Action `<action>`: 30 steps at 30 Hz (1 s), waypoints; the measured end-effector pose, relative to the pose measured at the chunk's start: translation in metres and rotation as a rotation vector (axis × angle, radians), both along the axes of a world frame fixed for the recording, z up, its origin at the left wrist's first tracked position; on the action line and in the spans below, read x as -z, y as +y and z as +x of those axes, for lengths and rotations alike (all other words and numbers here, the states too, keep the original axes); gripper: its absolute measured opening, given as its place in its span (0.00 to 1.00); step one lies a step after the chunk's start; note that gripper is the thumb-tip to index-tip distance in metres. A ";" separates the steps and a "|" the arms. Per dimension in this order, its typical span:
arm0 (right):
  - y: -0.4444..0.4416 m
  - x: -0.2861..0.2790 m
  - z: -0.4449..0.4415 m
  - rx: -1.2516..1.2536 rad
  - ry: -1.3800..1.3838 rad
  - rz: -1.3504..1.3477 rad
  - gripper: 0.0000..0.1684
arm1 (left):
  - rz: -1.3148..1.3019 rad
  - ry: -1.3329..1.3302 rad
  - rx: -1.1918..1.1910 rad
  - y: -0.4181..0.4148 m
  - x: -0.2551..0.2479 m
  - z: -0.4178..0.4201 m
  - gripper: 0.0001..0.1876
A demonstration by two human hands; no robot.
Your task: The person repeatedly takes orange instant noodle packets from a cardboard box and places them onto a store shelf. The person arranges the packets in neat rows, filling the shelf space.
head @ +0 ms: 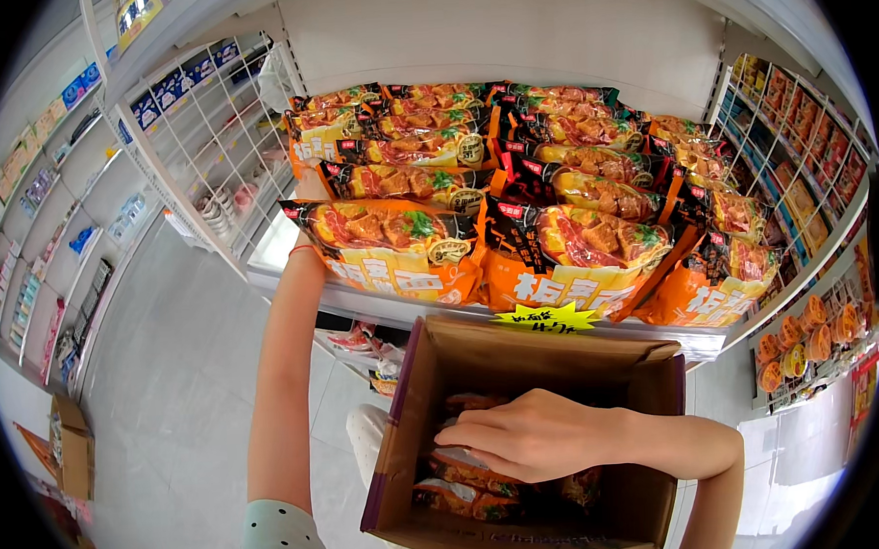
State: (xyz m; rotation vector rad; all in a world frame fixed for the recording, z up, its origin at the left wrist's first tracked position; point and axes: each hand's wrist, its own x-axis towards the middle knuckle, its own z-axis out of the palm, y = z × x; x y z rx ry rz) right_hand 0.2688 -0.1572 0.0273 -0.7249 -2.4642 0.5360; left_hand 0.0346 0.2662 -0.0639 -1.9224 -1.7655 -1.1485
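Observation:
My left hand (309, 195) reaches to the left end of a shelf, beside rows of orange and black instant noodle packets (398, 247); its fingers are mostly hidden behind the front packet. My right hand (516, 433) is inside an open cardboard box (538, 344), over more noodle packets (467, 487). Its fingers bend downward onto the packets, and the fingertips are partly out of sight, so a grip cannot be made out. The box stands below the shelf's front edge, close to my body. On the shelf, the packets lean back in several rows.
A yellow star-shaped price tag (544, 318) sits at the shelf edge above the box. White wire grids (213, 137) bound the shelf on both sides. Shelving with goods stands left across the tiled floor (173, 404). Round tubs (813, 332) hang at right. Another cardboard box (72, 449) is at far left.

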 end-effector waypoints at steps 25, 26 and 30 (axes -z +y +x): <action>-0.001 0.080 0.019 0.096 -0.803 -0.548 0.17 | -0.828 0.361 1.617 -0.344 -0.081 0.099 0.10; -0.004 0.087 0.018 0.054 -0.855 -0.590 0.19 | -0.872 0.629 1.537 -0.342 -0.080 0.093 0.12; -0.012 0.109 0.008 -0.135 -1.001 -0.735 0.26 | -0.780 0.716 1.379 -0.339 -0.070 0.083 0.19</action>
